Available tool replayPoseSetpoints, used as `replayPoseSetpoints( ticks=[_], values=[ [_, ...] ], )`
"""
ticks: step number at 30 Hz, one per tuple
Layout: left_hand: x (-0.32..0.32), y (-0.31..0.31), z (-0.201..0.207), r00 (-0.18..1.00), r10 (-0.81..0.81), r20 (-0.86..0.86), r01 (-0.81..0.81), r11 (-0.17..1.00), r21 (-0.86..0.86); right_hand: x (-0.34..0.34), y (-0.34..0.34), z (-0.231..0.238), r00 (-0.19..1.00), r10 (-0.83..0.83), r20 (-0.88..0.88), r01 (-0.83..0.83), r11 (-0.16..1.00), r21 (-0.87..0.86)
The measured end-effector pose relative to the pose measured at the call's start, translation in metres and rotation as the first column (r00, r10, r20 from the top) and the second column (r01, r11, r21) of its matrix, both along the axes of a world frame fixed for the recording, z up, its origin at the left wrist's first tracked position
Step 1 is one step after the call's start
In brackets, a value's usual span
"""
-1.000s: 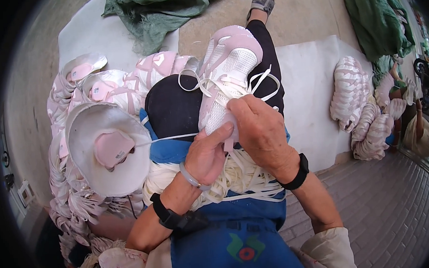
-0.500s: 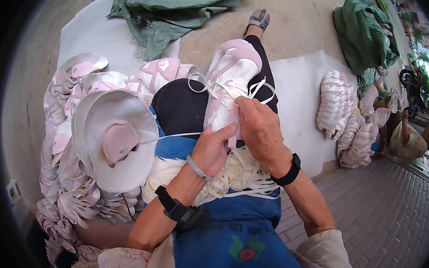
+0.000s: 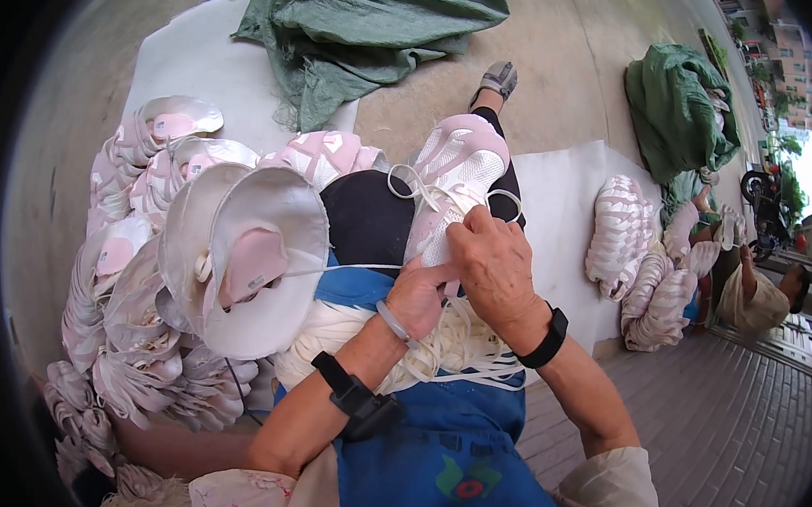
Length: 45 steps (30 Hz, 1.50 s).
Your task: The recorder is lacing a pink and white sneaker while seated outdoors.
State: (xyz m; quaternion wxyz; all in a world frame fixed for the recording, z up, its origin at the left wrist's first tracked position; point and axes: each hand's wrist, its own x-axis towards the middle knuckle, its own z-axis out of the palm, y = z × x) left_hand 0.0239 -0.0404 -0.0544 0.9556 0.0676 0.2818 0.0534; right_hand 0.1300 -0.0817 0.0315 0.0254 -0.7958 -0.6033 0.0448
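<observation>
With the left hand pinching the pink-and-white sneaker upper at six o'clock, the right hand, curled closed, its hold hidden, should tension the cream lace evenly.

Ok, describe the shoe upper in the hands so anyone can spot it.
Find the blue cloth apron. Above it, the left hand and right hand meet at a pink-white mesh shoe upper. Unlike the stacked pink-white uppers leftward, its cream laces form loops.

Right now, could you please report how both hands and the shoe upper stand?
Left hand gripping near end of pink-and-white shoe upper; right hand at its lacing, fingertips hidden; cream laces heaped close below both hands.
</observation>
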Motion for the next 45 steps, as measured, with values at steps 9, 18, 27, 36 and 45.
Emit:
replayPoseSetpoints(
  ticks=[9, 18, 27, 36, 45],
  values=[
    [-0.014, -0.003, 0.007, 0.941, -0.187, -0.283, 0.247, 0.949, 0.196, -0.001, 0.020, -0.002, 0.973, 0.029, -0.228, -0.003, 0.993, 0.116],
    [-0.027, 0.028, 0.064, 0.864, -0.124, -0.487, 0.494, 0.394, 0.776, -0.075, 0.012, 0.056, 0.386, 0.310, -0.869, -0.154, 0.950, 0.271],
    [-0.051, 0.054, 0.101, 0.993, 0.090, -0.072, -0.035, 0.830, 0.557, 0.004, -0.032, 0.031, 0.655, 0.092, -0.750, 0.326, 0.861, 0.391],
    [-0.065, 0.072, 0.097, 0.978, 0.199, -0.063, -0.125, 0.801, 0.585, 0.043, -0.038, -0.039, 0.894, -0.057, -0.445, 0.198, 0.940, 0.277],
    [-0.037, 0.088, 0.079, 0.968, 0.210, 0.136, -0.250, 0.822, 0.511, 0.048, -0.044, -0.029, 0.952, -0.023, -0.306, 0.091, 0.974, 0.210]
  ],
)
